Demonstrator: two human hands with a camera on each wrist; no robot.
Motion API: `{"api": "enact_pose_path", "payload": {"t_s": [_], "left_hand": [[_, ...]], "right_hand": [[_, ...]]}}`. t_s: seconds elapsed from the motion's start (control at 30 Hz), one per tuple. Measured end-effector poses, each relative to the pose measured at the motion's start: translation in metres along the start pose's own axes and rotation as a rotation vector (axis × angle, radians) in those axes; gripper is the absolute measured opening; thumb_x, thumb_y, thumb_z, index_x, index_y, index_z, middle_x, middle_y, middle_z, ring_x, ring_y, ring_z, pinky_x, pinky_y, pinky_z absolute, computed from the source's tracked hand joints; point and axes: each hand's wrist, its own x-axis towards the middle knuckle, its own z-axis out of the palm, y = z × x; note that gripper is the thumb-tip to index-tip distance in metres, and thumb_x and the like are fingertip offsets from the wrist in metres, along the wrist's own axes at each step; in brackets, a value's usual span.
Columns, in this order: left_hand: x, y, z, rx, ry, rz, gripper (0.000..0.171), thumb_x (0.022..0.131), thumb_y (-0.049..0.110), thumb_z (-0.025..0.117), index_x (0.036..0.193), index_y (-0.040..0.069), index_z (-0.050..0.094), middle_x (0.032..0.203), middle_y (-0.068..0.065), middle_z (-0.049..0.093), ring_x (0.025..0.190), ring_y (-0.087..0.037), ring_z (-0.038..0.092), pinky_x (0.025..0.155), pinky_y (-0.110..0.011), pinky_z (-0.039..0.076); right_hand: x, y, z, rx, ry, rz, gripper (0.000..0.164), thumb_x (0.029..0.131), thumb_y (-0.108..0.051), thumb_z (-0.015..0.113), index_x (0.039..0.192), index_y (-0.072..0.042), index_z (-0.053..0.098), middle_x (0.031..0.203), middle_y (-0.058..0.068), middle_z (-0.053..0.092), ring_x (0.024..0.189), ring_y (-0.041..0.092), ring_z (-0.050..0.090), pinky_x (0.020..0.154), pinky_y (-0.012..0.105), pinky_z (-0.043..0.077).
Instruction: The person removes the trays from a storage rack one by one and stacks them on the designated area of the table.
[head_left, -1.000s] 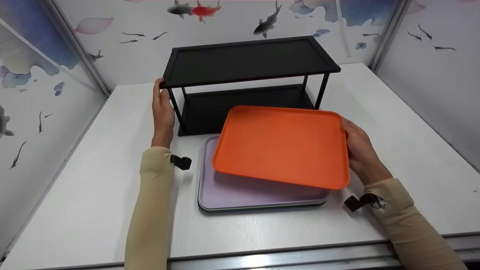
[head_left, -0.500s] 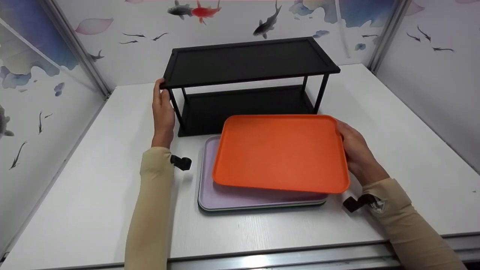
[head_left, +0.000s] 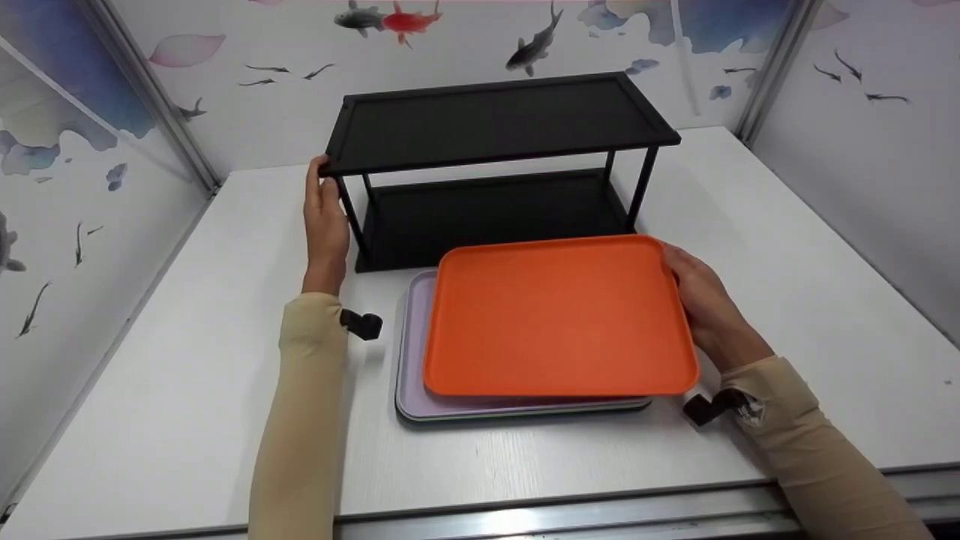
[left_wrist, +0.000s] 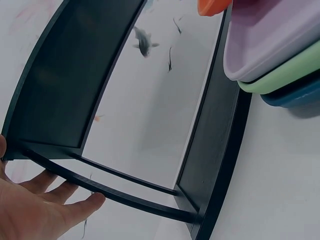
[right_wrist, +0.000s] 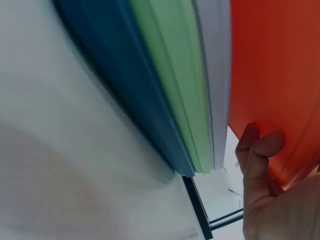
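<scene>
My right hand grips the right edge of an orange tray. In the right wrist view its fingertips press against the tray's underside. The orange tray hangs slightly tilted over a stack, covering most of the lilac tray on top. Below that lie a light green tray and a dark blue tray. My left hand holds the front left corner of a black two-tier rack, one finger bent over the upper shelf's edge. Its other fingers lie spread against the corner post.
The rack stands on a white table behind the tray stack, its lower shelf partly hidden by the orange tray. White printed panels enclose the back and sides. A metal rail runs along the front edge.
The orange tray has come down and toward me, its far edge dropping lower and turning to line up better with the stack. My right hand moved with it; the left hand and rack stayed put.
</scene>
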Motion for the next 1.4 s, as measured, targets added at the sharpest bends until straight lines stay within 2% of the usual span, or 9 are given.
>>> {"api": "enact_pose_path", "payload": {"t_s": [0.2, 0.4, 0.53, 0.67, 0.77, 1.0, 1.2, 1.4], "left_hand": [[0.000, 0.000, 0.000, 0.007, 0.002, 0.001, 0.049, 0.114, 0.024, 0.027, 0.162, 0.014, 0.026, 0.168, -0.004, 0.026, 0.153, -0.010, 0.024, 0.120, -0.021, 0.022], [0.002, -0.002, 0.000, -0.003, 0.000, 0.011, 0.048, 0.114, 0.023, 0.028, 0.161, 0.012, 0.027, 0.168, -0.005, 0.026, 0.153, -0.010, 0.024, 0.119, -0.020, 0.023], [0.012, -0.017, -0.001, -0.012, 0.001, 0.027, 0.048, 0.114, 0.026, 0.028, 0.161, 0.016, 0.027, 0.168, -0.001, 0.025, 0.152, -0.007, 0.022, 0.120, -0.020, 0.022], [0.019, -0.031, -0.003, 0.002, 0.008, 0.041, 0.048, 0.114, 0.033, 0.029, 0.161, 0.023, 0.028, 0.167, 0.004, 0.026, 0.150, -0.002, 0.023, 0.119, -0.020, 0.022], [0.020, -0.032, -0.003, 0.010, 0.013, 0.041, 0.048, 0.114, 0.034, 0.029, 0.161, 0.024, 0.029, 0.167, 0.005, 0.027, 0.149, -0.002, 0.025, 0.119, -0.021, 0.022], [0.021, -0.034, -0.003, 0.013, 0.014, 0.035, 0.048, 0.114, 0.034, 0.029, 0.160, 0.025, 0.029, 0.167, 0.006, 0.026, 0.150, -0.002, 0.024, 0.120, -0.022, 0.021], [0.020, -0.033, -0.003, 0.015, 0.015, 0.037, 0.047, 0.114, 0.033, 0.029, 0.160, 0.025, 0.030, 0.167, 0.005, 0.027, 0.148, -0.002, 0.026, 0.120, -0.022, 0.022], [0.019, -0.033, -0.003, 0.010, 0.014, 0.040, 0.047, 0.114, 0.032, 0.029, 0.160, 0.024, 0.030, 0.167, 0.005, 0.027, 0.149, -0.002, 0.026, 0.119, -0.021, 0.023]], "right_hand": [[-0.001, 0.003, 0.003, -0.034, -0.011, 0.021, 0.048, 0.108, -0.044, 0.046, 0.147, -0.015, 0.042, 0.113, -0.001, 0.060, 0.094, 0.009, 0.064, 0.080, 0.024, 0.056], [-0.002, 0.003, 0.006, -0.109, -0.029, -0.007, 0.052, 0.108, -0.046, 0.044, 0.150, -0.015, 0.039, 0.123, 0.001, 0.056, 0.100, 0.010, 0.061, 0.083, 0.024, 0.055], [-0.001, 0.002, 0.008, -0.088, -0.044, -0.017, 0.051, 0.108, -0.044, 0.045, 0.150, -0.014, 0.042, 0.123, 0.002, 0.056, 0.097, 0.010, 0.061, 0.081, 0.025, 0.056], [-0.001, 0.000, 0.009, -0.070, -0.058, -0.002, 0.052, 0.108, -0.040, 0.049, 0.152, -0.013, 0.042, 0.130, 0.000, 0.054, 0.099, 0.011, 0.062, 0.081, 0.024, 0.055], [-0.001, 0.000, 0.008, -0.128, -0.049, 0.008, 0.052, 0.109, -0.035, 0.051, 0.156, -0.015, 0.040, 0.140, -0.001, 0.051, 0.109, 0.012, 0.061, 0.084, 0.022, 0.054], [0.000, 0.003, 0.007, -0.263, -0.048, -0.011, 0.048, 0.110, -0.021, 0.043, 0.157, -0.010, 0.040, 0.140, -0.001, 0.053, 0.123, 0.015, 0.055, 0.096, 0.024, 0.050], [0.001, 0.003, 0.008, -0.339, -0.068, -0.017, 0.048, 0.111, -0.025, 0.046, 0.155, -0.008, 0.042, 0.138, 0.000, 0.057, 0.123, 0.017, 0.054, 0.098, 0.024, 0.049], [0.003, 0.003, 0.008, -0.406, -0.057, -0.002, 0.050, 0.109, -0.030, 0.052, 0.154, -0.010, 0.044, 0.142, 0.003, 0.053, 0.123, 0.019, 0.052, 0.097, 0.024, 0.050]]}}
